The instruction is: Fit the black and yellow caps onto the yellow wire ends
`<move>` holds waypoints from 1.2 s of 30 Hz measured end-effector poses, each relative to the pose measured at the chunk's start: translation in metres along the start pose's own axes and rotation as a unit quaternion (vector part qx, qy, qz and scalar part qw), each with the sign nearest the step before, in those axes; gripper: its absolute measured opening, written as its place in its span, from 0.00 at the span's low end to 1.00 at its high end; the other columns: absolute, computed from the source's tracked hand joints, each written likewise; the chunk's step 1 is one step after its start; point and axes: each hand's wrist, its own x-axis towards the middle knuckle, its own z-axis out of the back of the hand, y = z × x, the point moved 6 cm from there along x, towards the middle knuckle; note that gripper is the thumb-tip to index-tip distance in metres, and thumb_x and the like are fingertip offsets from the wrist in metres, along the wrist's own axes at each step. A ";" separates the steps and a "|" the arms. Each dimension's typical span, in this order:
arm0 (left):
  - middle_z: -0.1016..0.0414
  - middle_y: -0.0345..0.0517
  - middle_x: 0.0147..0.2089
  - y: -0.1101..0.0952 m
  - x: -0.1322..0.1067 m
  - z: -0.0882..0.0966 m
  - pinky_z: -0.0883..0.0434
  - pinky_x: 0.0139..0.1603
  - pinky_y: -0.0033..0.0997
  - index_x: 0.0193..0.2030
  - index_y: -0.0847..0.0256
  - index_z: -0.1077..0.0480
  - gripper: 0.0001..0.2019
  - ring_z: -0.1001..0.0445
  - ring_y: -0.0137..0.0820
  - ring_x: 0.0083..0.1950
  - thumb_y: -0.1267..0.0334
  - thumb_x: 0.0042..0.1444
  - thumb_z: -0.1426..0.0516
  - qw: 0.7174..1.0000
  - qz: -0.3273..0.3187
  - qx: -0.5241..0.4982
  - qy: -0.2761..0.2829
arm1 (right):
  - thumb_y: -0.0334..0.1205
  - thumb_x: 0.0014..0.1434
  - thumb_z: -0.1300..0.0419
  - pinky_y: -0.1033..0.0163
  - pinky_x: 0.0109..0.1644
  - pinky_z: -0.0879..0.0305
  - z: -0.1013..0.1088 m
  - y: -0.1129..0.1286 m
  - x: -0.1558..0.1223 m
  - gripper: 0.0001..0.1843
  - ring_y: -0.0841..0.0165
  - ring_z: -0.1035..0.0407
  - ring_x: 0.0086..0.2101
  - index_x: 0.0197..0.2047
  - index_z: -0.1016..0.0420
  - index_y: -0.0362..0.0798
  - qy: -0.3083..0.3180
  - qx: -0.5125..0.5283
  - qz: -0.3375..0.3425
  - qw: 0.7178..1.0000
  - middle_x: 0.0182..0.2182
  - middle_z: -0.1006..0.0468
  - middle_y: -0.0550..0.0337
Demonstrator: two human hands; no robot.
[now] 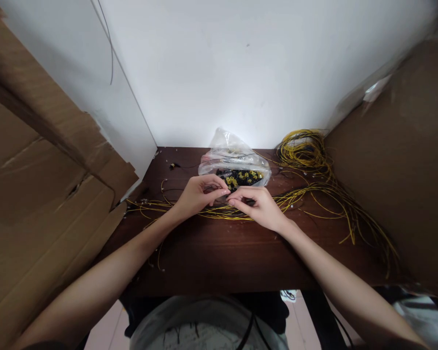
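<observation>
From where I stand, the person's bare left hand and bare right hand meet at the near side of a crumpled, clear plastic bag. On each, thumb and fingers narrow towards a fine pinch, the tips close to the other hand's; whether something slim is caught between them is too small for me to tell.

Small black-and-yellow connectors, short and round, lie heaped at the bag's near side, seemingly inside it, right behind the fingertips. A loose bundle of long, thin yellow and black wires crosses in front of the bag, beneath the hands, and a tangled yellow-and-black coil of wire sits to the bag's right. A lone black-and-yellow piece rests left of the bag, on the dark brown wooden tabletop.

This looks like delicate fingertip work. I'd let one hand be the steady one and leave the small movements to the other, pinching anything thin close to its end, since a wire gripped far back would likely bend. Working just in front of the bag, not over the heap, should keep a dropped piece findable. Light wrists, too: leaning on the bundle could drag strands along.
</observation>
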 end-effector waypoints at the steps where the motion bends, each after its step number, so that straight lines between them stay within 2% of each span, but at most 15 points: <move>1: 0.25 0.43 0.30 0.000 -0.001 -0.002 0.38 0.19 0.19 0.33 0.65 0.27 0.06 0.37 0.18 0.19 0.64 0.50 0.41 1.000 -0.008 0.016 -0.001 | 0.39 0.58 0.43 0.66 0.35 0.38 0.000 0.001 0.000 0.09 0.72 0.33 0.29 0.34 0.24 0.45 0.002 0.001 0.005 1.000 0.29 0.25 0.59; 6: 0.23 0.47 0.37 0.000 -0.005 -0.003 0.34 0.23 0.20 0.39 0.61 0.25 0.09 0.30 0.24 0.28 0.64 0.53 0.43 0.997 -0.032 0.062 -0.032 | 0.39 0.58 0.44 0.66 0.36 0.37 -0.002 0.005 -0.001 0.09 0.71 0.33 0.29 0.33 0.24 0.45 0.021 0.007 0.009 1.000 0.29 0.25 0.59; 11: 0.23 0.46 0.32 -0.011 -0.006 0.001 0.30 0.34 0.26 0.33 0.61 0.25 0.05 0.27 0.29 0.35 0.66 0.53 0.43 0.995 -0.067 0.020 -0.067 | 0.40 0.59 0.44 0.65 0.36 0.36 0.000 0.000 -0.001 0.10 0.70 0.32 0.29 0.35 0.24 0.45 -0.001 0.008 -0.014 1.000 0.29 0.23 0.58; 13: 0.25 0.44 0.30 -0.014 -0.006 0.003 0.31 0.34 0.26 0.31 0.61 0.25 0.05 0.28 0.27 0.33 0.67 0.53 0.43 0.993 -0.082 0.013 -0.083 | 0.41 0.59 0.44 0.65 0.36 0.36 0.001 -0.004 0.000 0.10 0.70 0.31 0.29 0.36 0.24 0.45 -0.016 0.005 -0.027 1.000 0.29 0.23 0.57; 17: 0.31 0.40 0.28 -0.009 -0.006 0.008 0.41 0.21 0.22 0.32 0.60 0.26 0.07 0.40 0.20 0.21 0.66 0.56 0.47 0.989 -0.079 -0.052 -0.111 | 0.40 0.58 0.44 0.65 0.34 0.37 0.001 -0.007 0.000 0.10 0.70 0.31 0.29 0.36 0.24 0.44 -0.024 0.001 -0.036 0.999 0.29 0.23 0.58; 20: 0.33 0.39 0.25 -0.009 -0.005 0.011 0.39 0.24 0.24 0.34 0.60 0.26 0.10 0.40 0.21 0.21 0.66 0.59 0.49 0.987 -0.088 -0.061 -0.117 | 0.40 0.59 0.44 0.67 0.33 0.38 -0.001 -0.003 0.000 0.10 0.71 0.32 0.29 0.35 0.24 0.43 -0.007 -0.008 -0.024 1.000 0.29 0.24 0.58; 23: 0.30 0.41 0.28 -0.011 -0.004 0.009 0.34 0.35 0.27 0.39 0.60 0.25 0.10 0.34 0.24 0.27 0.66 0.59 0.49 0.990 -0.094 -0.012 -0.109 | 0.38 0.59 0.45 0.68 0.31 0.40 -0.004 0.001 -0.001 0.09 0.72 0.33 0.28 0.34 0.24 0.44 0.013 -0.017 -0.009 1.000 0.28 0.25 0.59; 25: 0.26 0.44 0.35 -0.013 -0.004 0.006 0.33 0.41 0.29 0.43 0.60 0.26 0.11 0.31 0.26 0.33 0.67 0.58 0.48 0.991 -0.098 0.008 -0.095 | 0.38 0.59 0.45 0.68 0.30 0.40 -0.006 0.003 -0.001 0.09 0.72 0.33 0.29 0.34 0.24 0.45 0.024 -0.021 -0.003 0.999 0.28 0.25 0.59; 27: 0.25 0.47 0.43 -0.013 -0.004 0.000 0.33 0.47 0.30 0.44 0.60 0.26 0.11 0.29 0.29 0.42 0.67 0.58 0.48 0.992 -0.105 0.021 -0.063 | 0.38 0.59 0.45 0.68 0.32 0.39 -0.007 0.003 -0.001 0.09 0.72 0.33 0.29 0.35 0.25 0.45 0.029 -0.023 0.001 0.999 0.29 0.24 0.59; 29: 0.26 0.49 0.47 -0.012 -0.005 -0.008 0.34 0.51 0.32 0.44 0.60 0.26 0.11 0.29 0.31 0.48 0.66 0.58 0.48 0.993 -0.111 0.031 -0.022 | 0.39 0.60 0.46 0.67 0.34 0.38 -0.006 0.003 -0.001 0.10 0.71 0.33 0.30 0.35 0.25 0.45 0.023 -0.022 0.004 0.999 0.30 0.24 0.59; 32: 0.26 0.49 0.45 -0.012 -0.007 -0.014 0.33 0.49 0.32 0.44 0.61 0.26 0.10 0.29 0.32 0.47 0.65 0.55 0.44 0.990 -0.127 0.058 0.005 | 0.40 0.60 0.47 0.66 0.35 0.38 -0.003 0.003 -0.002 0.11 0.71 0.33 0.29 0.34 0.25 0.44 -0.001 -0.019 0.007 1.000 0.29 0.24 0.58; 36: 0.27 0.47 0.40 -0.013 -0.008 -0.014 0.32 0.41 0.30 0.44 0.60 0.26 0.12 0.29 0.30 0.40 0.63 0.52 0.40 0.983 -0.150 0.110 -0.009 | 0.38 0.60 0.46 0.66 0.35 0.37 0.002 0.003 -0.003 0.08 0.71 0.32 0.29 0.39 0.27 0.46 -0.032 -0.016 0.004 0.999 0.30 0.24 0.59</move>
